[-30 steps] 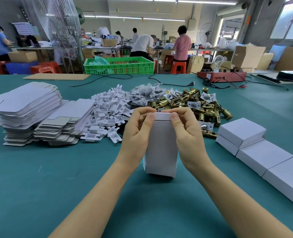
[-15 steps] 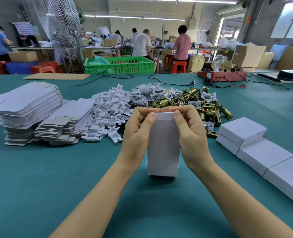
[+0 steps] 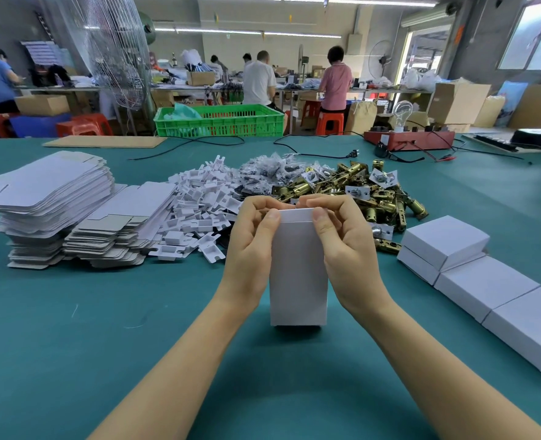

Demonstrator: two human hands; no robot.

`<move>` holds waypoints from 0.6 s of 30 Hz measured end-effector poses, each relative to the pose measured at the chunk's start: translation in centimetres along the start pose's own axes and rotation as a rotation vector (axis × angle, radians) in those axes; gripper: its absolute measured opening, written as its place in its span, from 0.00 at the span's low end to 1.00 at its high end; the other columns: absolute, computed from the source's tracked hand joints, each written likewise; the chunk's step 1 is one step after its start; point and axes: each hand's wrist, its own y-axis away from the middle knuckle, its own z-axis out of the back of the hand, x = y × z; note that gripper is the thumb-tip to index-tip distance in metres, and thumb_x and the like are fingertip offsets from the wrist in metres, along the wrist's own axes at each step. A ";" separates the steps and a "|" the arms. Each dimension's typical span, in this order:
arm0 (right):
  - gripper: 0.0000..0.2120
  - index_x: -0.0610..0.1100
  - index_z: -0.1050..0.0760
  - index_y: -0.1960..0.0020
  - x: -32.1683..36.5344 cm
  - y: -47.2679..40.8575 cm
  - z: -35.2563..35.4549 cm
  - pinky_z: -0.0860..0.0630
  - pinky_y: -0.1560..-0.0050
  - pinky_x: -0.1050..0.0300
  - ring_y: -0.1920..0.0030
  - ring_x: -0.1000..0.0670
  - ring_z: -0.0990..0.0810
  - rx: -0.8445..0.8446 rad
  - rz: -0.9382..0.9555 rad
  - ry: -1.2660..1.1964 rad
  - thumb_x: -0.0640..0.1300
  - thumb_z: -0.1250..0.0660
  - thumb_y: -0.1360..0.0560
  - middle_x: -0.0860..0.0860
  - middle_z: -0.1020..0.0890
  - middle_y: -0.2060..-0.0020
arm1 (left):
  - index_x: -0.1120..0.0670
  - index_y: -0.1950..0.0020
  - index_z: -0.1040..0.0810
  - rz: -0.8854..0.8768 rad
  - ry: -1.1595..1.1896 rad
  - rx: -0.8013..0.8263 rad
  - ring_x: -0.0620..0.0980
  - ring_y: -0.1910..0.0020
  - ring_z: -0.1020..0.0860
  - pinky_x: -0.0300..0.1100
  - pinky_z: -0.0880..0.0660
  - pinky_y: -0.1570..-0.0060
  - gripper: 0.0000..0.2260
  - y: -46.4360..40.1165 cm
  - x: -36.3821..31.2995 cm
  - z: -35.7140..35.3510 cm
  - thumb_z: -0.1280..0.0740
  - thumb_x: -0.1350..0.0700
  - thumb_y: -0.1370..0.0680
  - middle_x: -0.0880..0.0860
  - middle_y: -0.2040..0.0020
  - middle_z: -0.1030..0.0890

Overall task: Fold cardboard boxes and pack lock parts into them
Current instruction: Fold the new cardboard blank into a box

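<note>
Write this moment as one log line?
step: closing top flap | white box: upright on table | left hand: holds box | right hand: holds box

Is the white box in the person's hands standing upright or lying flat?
Upright: the white box stands on end on the table, left hand and right hand gripping its top.

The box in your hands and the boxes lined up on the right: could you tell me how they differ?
The held box stands upright on end, while the finished boxes lie flat. The left hand and right hand grip the held box at its top; the finished boxes lie untouched, one stacked on another. Both are plain white cardboard.
</note>
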 end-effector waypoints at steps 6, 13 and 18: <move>0.08 0.44 0.26 0.49 0.2 0.1 0.0 0.24 0.46 0.58 0.46 0.48 0.21 0.001 0.003 -0.016 0.34 0.40 0.20 0.48 0.20 0.49 | 0.50 0.52 0.25 -0.041 -0.067 -0.017 0.47 0.56 0.24 0.44 0.29 0.54 0.05 -0.1 0.1 -0.1 0.40 0.54 0.22 0.48 0.57 0.21; 0.07 0.42 0.26 0.50 0.3 0.0 0.1 0.25 0.46 0.57 0.47 0.45 0.21 0.007 0.008 -0.039 0.33 0.40 0.20 0.44 0.20 0.50 | 0.48 0.52 0.25 -0.083 -0.107 0.023 0.46 0.60 0.27 0.40 0.30 0.60 0.03 -0.2 -0.1 0.1 0.38 0.55 0.22 0.48 0.57 0.21; 0.07 0.42 0.23 0.48 0.4 0.2 -0.2 0.25 0.50 0.51 0.51 0.48 0.21 0.022 -0.023 -0.078 0.40 0.40 0.21 0.44 0.18 0.51 | 0.46 0.54 0.25 -0.070 -0.112 -0.001 0.49 0.56 0.26 0.46 0.28 0.54 0.06 -0.3 -0.1 0.2 0.40 0.54 0.21 0.56 0.55 0.22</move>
